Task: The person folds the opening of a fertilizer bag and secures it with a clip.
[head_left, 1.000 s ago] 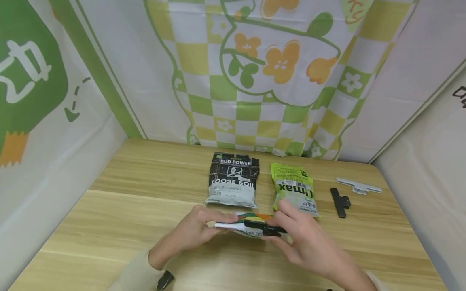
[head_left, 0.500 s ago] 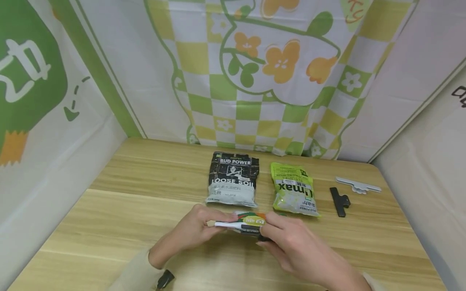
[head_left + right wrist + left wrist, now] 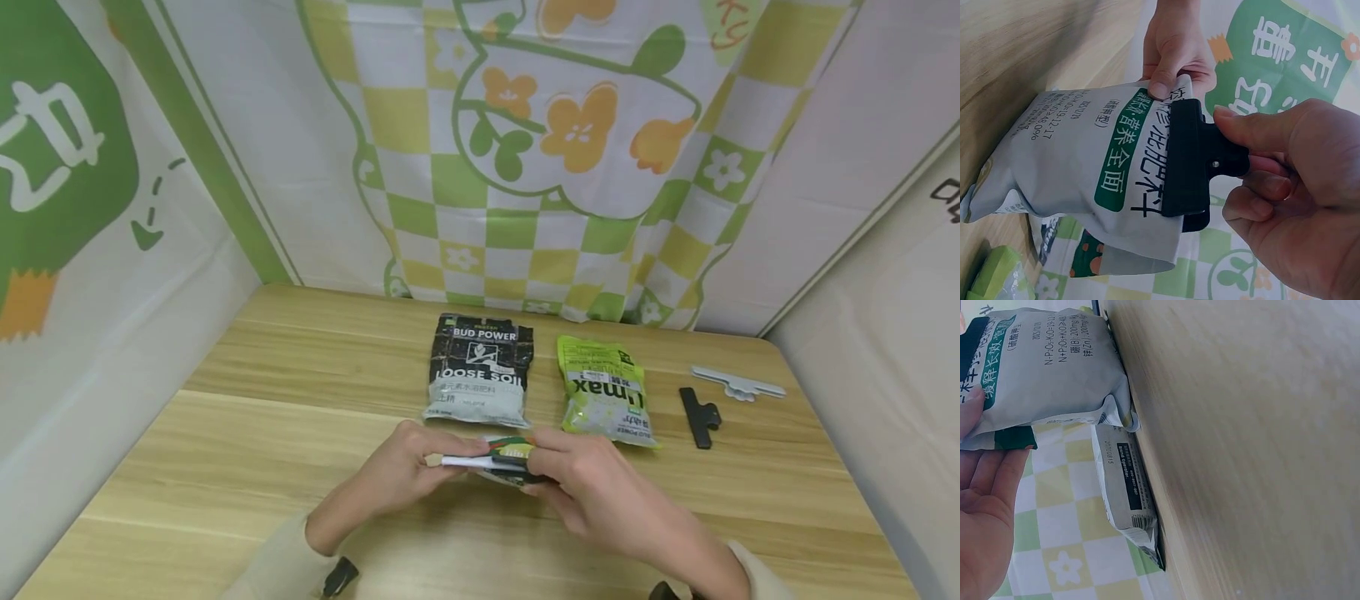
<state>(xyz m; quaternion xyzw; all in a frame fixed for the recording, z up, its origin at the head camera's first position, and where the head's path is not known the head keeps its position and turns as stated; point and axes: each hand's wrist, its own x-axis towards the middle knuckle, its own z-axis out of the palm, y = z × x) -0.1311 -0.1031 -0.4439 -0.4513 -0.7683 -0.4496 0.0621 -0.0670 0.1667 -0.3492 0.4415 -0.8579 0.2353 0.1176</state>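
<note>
A grey-white bag with a green label band stands on the table, its top edge toward me. My left hand pinches the left end of that edge, thumb on one face and fingers behind, as the left wrist view shows. A black bag clip lies across the top edge, nearer its other end. My right hand pinches the handles of this clip between thumb and fingers. From the head view the bag appears edge-on, and the right fingers cover most of the clip.
Behind the held bag lie a black-and-silver "Loose Soil" bag and a lime-green bag. To the right are a second black clip and a pale grey clip. A patterned curtain hangs behind the wooden table.
My right hand has moved left along the bag's top edge with the black clip, closer to the left hand. The left hand has stayed in place.
</note>
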